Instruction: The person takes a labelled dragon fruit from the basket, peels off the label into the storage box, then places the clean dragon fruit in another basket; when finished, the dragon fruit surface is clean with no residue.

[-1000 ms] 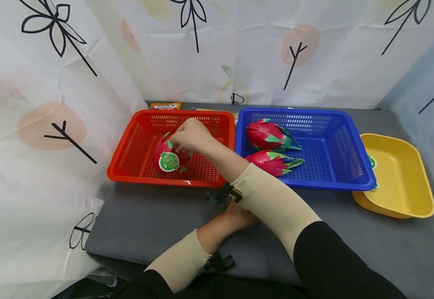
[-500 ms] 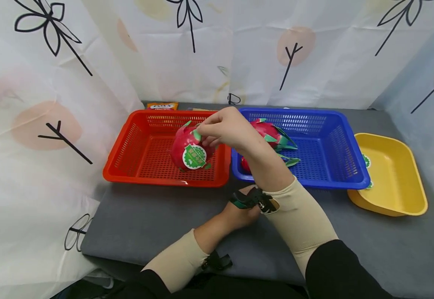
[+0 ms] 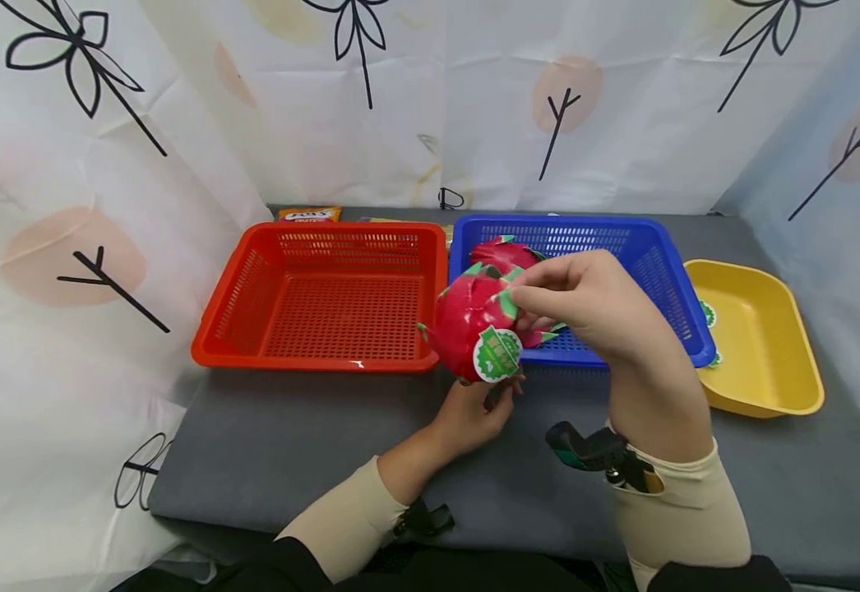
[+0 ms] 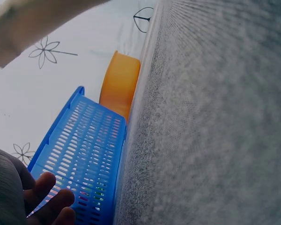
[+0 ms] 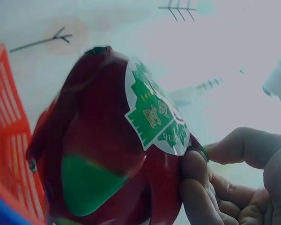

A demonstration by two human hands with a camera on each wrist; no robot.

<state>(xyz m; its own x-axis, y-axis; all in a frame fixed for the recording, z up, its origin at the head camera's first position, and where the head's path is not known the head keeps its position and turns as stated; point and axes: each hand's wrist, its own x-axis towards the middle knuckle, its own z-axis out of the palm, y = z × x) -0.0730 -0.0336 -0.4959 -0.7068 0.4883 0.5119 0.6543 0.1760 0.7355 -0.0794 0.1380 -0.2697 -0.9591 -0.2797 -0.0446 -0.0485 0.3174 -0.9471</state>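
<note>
A red dragon fruit (image 3: 467,322) with green leaf tips and a round green-and-white sticker (image 3: 497,354) hangs in the air before the blue basket (image 3: 667,271). My right hand (image 3: 596,308) pinches it by a leaf on its right side; the right wrist view shows thumb and fingers at that leaf. Below the fruit is my left hand (image 3: 472,419), its loosely bent fingers holding nothing in the left wrist view. Whether it touches the fruit I cannot tell. Behind the held fruit another dragon fruit (image 3: 500,253) lies in the blue basket, and part of a further one shows.
To the left stands a red basket (image 3: 359,364). A yellow tub (image 3: 766,329) sits at the right, partly behind the blue basket, with green-and-white stickers at its near left side. An orange packet (image 3: 310,215) lies behind the red basket on the grey table (image 3: 312,444).
My right hand has lifted the dragon fruit out of the red basket and carried it right, in front of the blue one. My left hand has turned slightly, its fingers now showing under the fruit.
</note>
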